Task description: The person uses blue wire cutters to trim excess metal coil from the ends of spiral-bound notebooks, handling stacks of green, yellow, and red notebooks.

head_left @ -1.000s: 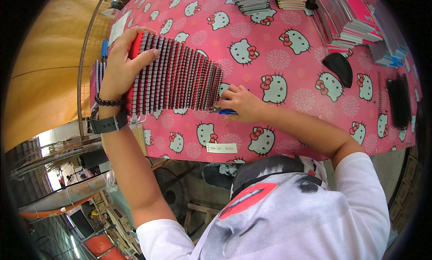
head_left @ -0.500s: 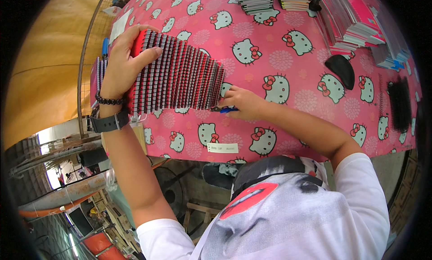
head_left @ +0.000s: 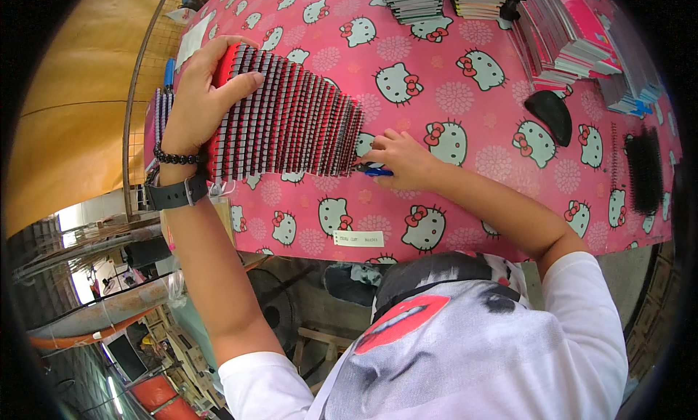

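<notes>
A tall, leaning stack of wire-bound red notebooks (head_left: 291, 115) lies on the table, its rows of dark wire loops facing up. My left hand (head_left: 207, 100) is clasped over the stack's left end, thumb lying across the loops and fingers around the red cover. At the stack's right end, my right hand (head_left: 400, 158) holds a small blue-handled pair of pliers (head_left: 376, 171). Its fingers are loosely bent around the handles, and the tool's jaws are close to the corner of the last notebooks, mostly hidden.
A pink patterned cloth covers the table (head_left: 476, 195). A paper slip (head_left: 358, 238) lies near its front edge. Toward the right are a black curved object (head_left: 550, 116), a bundle of black wire coils (head_left: 645, 169) and piled booklets (head_left: 567, 38). More bound books (head_left: 411, 2) stand at the back.
My right hand has shifted slightly right with the pliers, and its fingers have loosened and lifted. My left hand and the notebook stack stay nearly where they were.
</notes>
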`<move>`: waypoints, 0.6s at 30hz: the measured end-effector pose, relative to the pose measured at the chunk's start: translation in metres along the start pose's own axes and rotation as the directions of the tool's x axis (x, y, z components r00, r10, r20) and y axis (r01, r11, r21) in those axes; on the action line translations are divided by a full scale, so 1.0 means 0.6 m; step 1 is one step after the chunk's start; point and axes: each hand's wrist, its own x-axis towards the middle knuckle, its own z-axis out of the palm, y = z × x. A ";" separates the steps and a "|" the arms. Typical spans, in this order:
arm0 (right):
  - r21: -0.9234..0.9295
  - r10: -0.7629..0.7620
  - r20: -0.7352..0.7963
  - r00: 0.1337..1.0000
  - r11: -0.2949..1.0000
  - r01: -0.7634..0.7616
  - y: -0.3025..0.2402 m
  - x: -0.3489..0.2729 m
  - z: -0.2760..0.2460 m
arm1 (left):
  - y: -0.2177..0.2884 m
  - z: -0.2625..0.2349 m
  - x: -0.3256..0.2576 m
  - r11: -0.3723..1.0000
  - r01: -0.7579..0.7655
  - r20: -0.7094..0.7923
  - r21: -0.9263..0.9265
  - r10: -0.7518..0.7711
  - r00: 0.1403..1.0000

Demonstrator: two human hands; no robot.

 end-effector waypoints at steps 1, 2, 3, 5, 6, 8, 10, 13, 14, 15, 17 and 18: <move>-0.007 -0.012 -0.026 1.000 1.000 0.012 0.003 -0.002 0.005 | 0.000 0.000 0.000 1.000 -0.004 0.006 -0.008 0.004 1.000; -0.014 -0.026 -0.051 0.998 1.000 0.025 0.005 -0.003 0.009 | 0.001 0.000 0.000 1.000 -0.007 0.011 -0.016 0.007 1.000; -0.036 -0.048 -0.061 0.997 0.998 0.046 0.006 -0.001 0.012 | 0.001 -0.001 0.001 1.000 -0.012 0.018 -0.022 0.012 1.000; -0.080 -0.095 -0.078 0.992 0.993 0.089 0.008 0.002 0.018 | 0.005 0.003 0.002 1.000 -0.012 -0.003 -0.015 0.011 1.000; -0.104 -0.100 -0.079 0.992 0.990 0.092 0.009 0.004 0.020 | 0.006 0.004 0.001 1.000 -0.009 -0.015 -0.011 0.009 1.000; -0.153 -0.110 -0.081 0.991 0.983 0.096 0.011 0.006 0.025 | 0.006 0.003 0.001 1.000 -0.001 -0.011 -0.007 0.001 1.000; -0.115 -0.136 -0.092 0.986 0.985 0.125 0.010 0.008 0.023 | 0.002 0.003 -0.001 1.000 0.008 -0.010 -0.013 -0.008 1.000; 0.186 -0.094 0.028 0.995 0.979 0.087 0.020 0.025 0.008 | 0.000 0.000 -0.003 0.999 0.023 0.002 -0.031 -0.023 1.000; 0.320 -0.080 0.095 0.992 0.946 0.045 0.026 0.035 0.003 | 0.000 -0.002 -0.003 0.999 0.035 0.015 -0.041 -0.034 0.999; 0.402 -0.006 0.239 0.971 0.911 -0.093 0.033 0.047 0.000 | 0.001 -0.003 -0.003 0.998 0.043 0.031 -0.051 -0.041 0.999; 0.486 0.103 0.508 0.855 0.785 -0.384 0.051 0.073 -0.013 | 0.006 0.003 0.004 1.000 0.001 0.011 -0.005 -0.001 1.000; 0.491 0.117 0.636 0.763 0.702 -0.516 0.052 0.084 -0.017 | 0.005 0.003 0.002 1.000 -0.010 -0.006 0.025 0.010 1.000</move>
